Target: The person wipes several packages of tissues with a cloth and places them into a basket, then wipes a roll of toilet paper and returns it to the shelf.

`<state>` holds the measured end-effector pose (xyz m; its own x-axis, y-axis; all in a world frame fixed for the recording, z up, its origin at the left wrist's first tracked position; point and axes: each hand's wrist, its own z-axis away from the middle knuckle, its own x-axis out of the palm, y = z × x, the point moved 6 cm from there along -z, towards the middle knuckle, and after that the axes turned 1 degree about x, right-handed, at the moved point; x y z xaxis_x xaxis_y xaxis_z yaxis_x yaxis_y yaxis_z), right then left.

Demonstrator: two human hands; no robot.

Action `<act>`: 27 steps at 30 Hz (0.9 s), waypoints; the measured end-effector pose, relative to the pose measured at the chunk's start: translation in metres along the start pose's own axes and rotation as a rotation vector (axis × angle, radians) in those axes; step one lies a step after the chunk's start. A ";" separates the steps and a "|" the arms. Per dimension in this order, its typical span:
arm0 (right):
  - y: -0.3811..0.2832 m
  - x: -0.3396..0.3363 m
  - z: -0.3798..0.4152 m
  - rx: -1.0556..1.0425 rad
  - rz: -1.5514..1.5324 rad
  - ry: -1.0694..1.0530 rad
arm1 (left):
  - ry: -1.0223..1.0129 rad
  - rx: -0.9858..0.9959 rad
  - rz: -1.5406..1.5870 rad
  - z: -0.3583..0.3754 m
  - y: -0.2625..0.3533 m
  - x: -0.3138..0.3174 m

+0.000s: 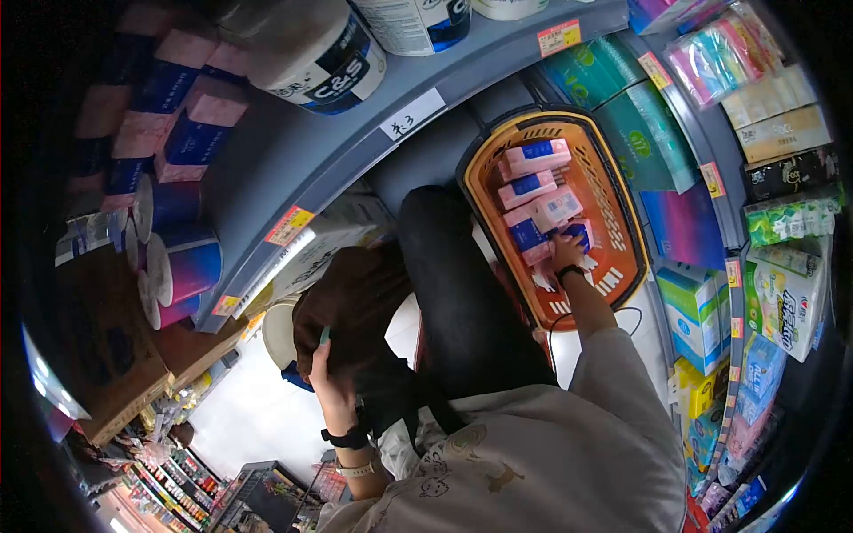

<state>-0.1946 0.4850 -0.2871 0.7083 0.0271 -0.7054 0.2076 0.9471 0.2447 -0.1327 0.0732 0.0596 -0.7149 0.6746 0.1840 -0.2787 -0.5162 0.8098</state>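
Observation:
An orange plastic basket (613, 186) with a dark rim holds several pink-and-blue tissue packs (537, 155). My right hand (569, 255) reaches down inside it, with its fingers closed around the near end of a pink-and-blue tissue pack (579, 233); part of the grip is hidden. Against dark brown cloth (351, 298) over my lap rests my left hand (332, 386). Its thumb, with a long green nail, points up, and its other fingers are out of sight behind the cloth.
Shelves curve around me, with price tags (560, 37) along their edges. White-and-blue tubs (329, 67) stand above. More pink-and-blue packs (191, 133) and paper rolls (182, 266) fill the left shelf. Green boxes (635, 133) and bagged goods line the right. A thin cable (553, 342) loops near my right forearm.

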 end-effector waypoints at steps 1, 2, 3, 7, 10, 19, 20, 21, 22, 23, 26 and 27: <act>0.000 0.019 -0.019 0.014 -0.004 0.223 | -0.004 -0.015 0.010 -0.002 -0.002 0.006; 0.000 0.017 -0.022 0.013 0.002 0.212 | -0.009 -0.030 0.022 -0.003 -0.005 0.011; -0.001 0.008 -0.023 0.008 -0.011 0.158 | -0.003 -0.035 0.018 -0.006 -0.009 0.010; -0.005 -0.012 -0.022 0.042 -0.107 0.070 | -0.044 -0.006 -0.009 -0.005 -0.007 0.020; 0.011 -0.004 -0.034 0.100 -0.208 0.138 | -0.063 -0.014 0.028 -0.002 -0.008 0.025; 0.078 -0.047 -0.007 -0.040 -1.024 -0.071 | -0.223 0.136 0.046 0.022 0.001 0.016; 0.086 -0.068 0.018 -0.078 -1.199 -0.101 | -0.231 0.158 0.067 0.028 0.004 0.014; 0.093 -0.098 0.047 -0.270 -1.604 -0.198 | -0.240 0.213 0.107 0.039 0.011 0.008; 0.096 -0.114 0.066 -0.272 -1.666 -0.321 | -0.241 0.245 0.129 0.044 0.015 0.006; 0.093 -0.157 0.116 -0.261 -1.640 -0.248 | -0.273 0.275 0.133 0.047 0.016 0.003; 0.070 -0.211 0.178 -0.609 -1.745 -0.230 | -0.452 0.239 0.277 0.064 0.022 0.011; 0.054 -0.236 0.209 -0.737 -1.762 -0.250 | -0.515 0.285 0.212 0.073 0.026 0.017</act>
<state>-0.2094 0.4625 0.0313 0.1293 -0.9426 0.3078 0.4535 -0.2198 -0.8637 -0.1054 0.1096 0.1247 -0.3156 0.7776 0.5439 0.0682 -0.5531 0.8303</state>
